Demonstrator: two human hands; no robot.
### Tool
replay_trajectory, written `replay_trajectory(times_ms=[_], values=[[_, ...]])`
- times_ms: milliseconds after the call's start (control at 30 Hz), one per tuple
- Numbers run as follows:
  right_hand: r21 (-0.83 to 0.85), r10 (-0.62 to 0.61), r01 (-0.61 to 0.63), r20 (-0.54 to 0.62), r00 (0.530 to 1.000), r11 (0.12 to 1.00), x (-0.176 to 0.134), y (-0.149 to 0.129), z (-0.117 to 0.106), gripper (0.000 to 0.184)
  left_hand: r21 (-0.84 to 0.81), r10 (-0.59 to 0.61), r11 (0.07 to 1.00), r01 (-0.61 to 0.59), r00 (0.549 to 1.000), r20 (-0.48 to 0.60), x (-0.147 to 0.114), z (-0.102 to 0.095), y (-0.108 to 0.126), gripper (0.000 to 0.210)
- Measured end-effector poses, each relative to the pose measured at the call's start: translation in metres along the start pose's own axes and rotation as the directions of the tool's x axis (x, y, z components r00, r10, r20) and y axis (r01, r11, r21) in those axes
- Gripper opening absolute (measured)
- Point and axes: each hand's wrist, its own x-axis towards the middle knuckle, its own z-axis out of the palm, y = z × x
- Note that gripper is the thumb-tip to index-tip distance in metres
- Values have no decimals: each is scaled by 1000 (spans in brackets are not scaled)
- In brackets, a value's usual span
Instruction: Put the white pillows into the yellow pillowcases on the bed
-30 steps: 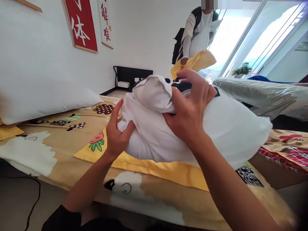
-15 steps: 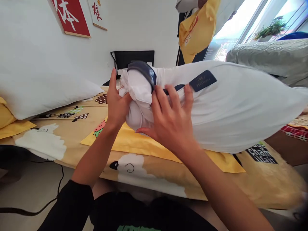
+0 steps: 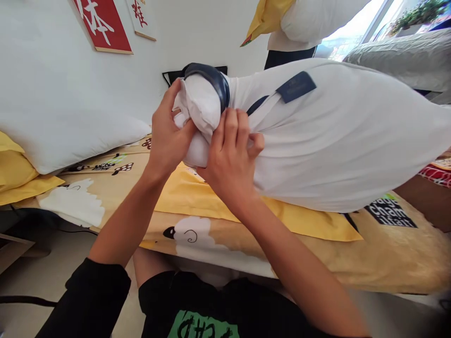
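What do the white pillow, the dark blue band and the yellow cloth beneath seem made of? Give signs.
White pillow: soft fabric cover, perhaps cotton or polyester, smooth and matte; it creases softly.
Dark blue band: perhaps satin or leather-like plastic, glossy; bright highlights run along it.
Yellow cloth: thin matte fabric, possibly cotton; no sheen.

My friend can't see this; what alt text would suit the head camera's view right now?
A person's left fingers and right fingers grip the bunched end of a plump white pillow with a dark band and dark tag. Below it, a yellow cloth lies on sheep-patterned bedding.
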Motion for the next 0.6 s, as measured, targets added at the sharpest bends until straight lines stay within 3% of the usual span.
replay_trajectory(times_ms=[100,167,300,367,467,600], values=[[-38,44,-45,-29,999,998,-1,5,-20,61,-104,79,991,-86,995,-67,-4,0,11,43],[-106,48,-51,-36,998,993,1,9,-42,72,-160,98,981,-113,990,-97,-7,0,16,46],[-152,73,-84,-78,994,985,22,31,-92,99,-85,97,990,-112,981,-165,-11,3,15,57],[-54,79,-84,-86,993,995,39,51,-111,93,0,89,996,-90,979,-184,-9,5,11,56],[52,-21,26,-97,995,998,62,82,-121,83,79,69,995,-54,975,-212,-7,4,4,53],[-14,-8,4,-277,961,1000,73,113,-116,77,141,27,990,-14,996,-88,-9,-10,-14,34]])
